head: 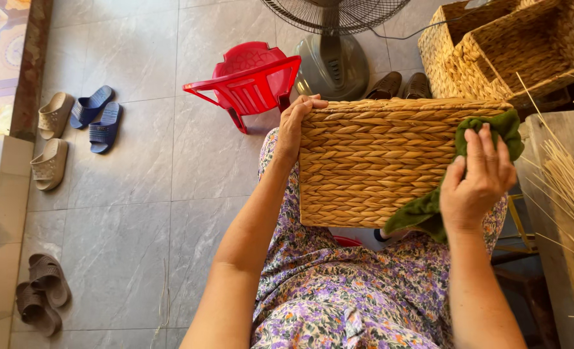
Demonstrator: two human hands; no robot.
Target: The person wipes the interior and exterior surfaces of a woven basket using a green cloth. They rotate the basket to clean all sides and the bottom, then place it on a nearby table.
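Far left on the grey tiled floor (138, 194) lie three pairs of slippers: two beige (51, 139), two blue (98, 119), two brown (40, 294). Right of them, one red plastic chair (251, 81) lies tipped near one standing fan (334, 45). The left hand (296, 126) curls its fingers (309, 101) closed over the far left corner of the rectangular woven straw basket (371, 161) resting on the lap. The right hand (477, 178) presses a green cloth (422, 210) flat against the basket's right side, fingers (481, 139) loosely spread. Two more woven baskets (513, 45) sit far right.
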